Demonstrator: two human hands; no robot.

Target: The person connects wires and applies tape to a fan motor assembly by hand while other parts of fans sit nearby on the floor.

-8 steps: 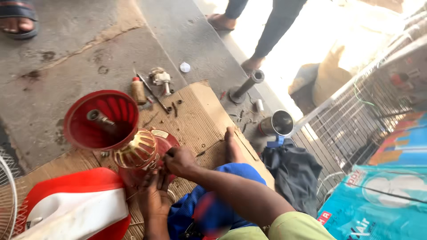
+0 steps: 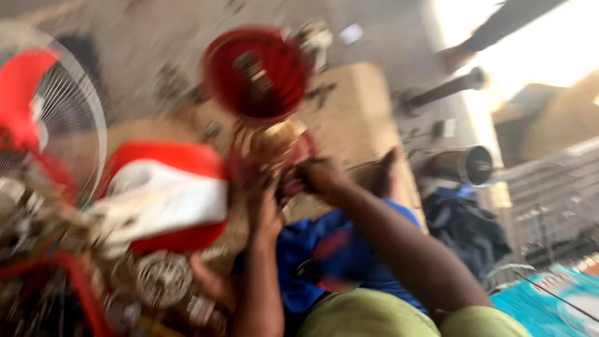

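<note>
Red plastic dominates the view: we note a round red fan housing [image 2: 256,73] lying open side up on the brown cardboard sheet [image 2: 355,118], and we use that housing as our landmark. Just below it sits the brass-coloured motor body [image 2: 277,142], and both of our hands meet on it. Our left hand [image 2: 265,209] comes up from beneath the motor with the fingers curled against its lower side; our right hand [image 2: 318,175] closes on its right flank. Motion blur is heavy, so we cannot tell how firm either grasp is, nor whether a small tool is held. Left of the housing lie a red-and-white fan blade piece [image 2: 165,193] and, further left, a wire fan guard [image 2: 68,118]. Right of the housing, well apart, lie a dark metal pipe [image 2: 446,89] and a grey cylinder [image 2: 465,165]. Judgement: the step in hand appears to be work on the motor itself, probably freeing or turning a part while the other hand steadies it. The next move would call for a steady brace from the left hand and a controlled twist from the right, keeping the motor clear of the housing rim.
</note>
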